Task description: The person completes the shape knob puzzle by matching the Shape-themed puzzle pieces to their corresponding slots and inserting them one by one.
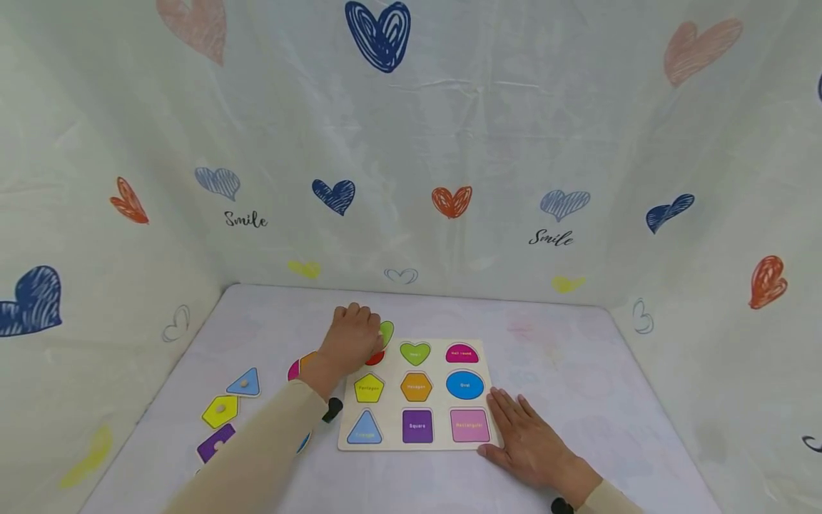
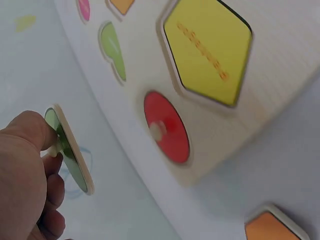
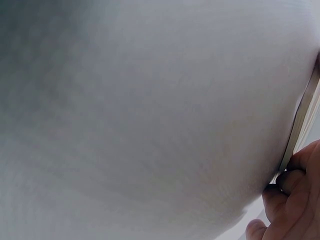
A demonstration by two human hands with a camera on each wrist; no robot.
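Note:
My left hand (image 1: 347, 341) pinches the knob of a green heart-shaped puzzle piece (image 2: 76, 167), held tilted above the table beyond the top left of a wooden shape board (image 1: 393, 432). In the left wrist view, thumb and fingers (image 2: 30, 127) close round the knob. A red circle piece (image 2: 172, 135) with a knob sits in the board's corner slot, beside the yellow pentagon slot (image 2: 207, 50). The green heart slot (image 1: 415, 353) holds no piece. My right hand (image 1: 536, 446) rests with extended fingers against the board's lower right corner; the right wrist view shows fingertips at the board's edge.
Left of the board lie loose knobbed pieces: a blue triangle (image 1: 244, 383), a yellow pentagon (image 1: 220, 412) and a purple square (image 1: 214, 444). An orange piece (image 2: 270, 227) and a magenta piece (image 1: 293, 370) lie nearer, partly hidden. A heart-print curtain (image 1: 411, 128) surrounds the white table (image 1: 559, 357).

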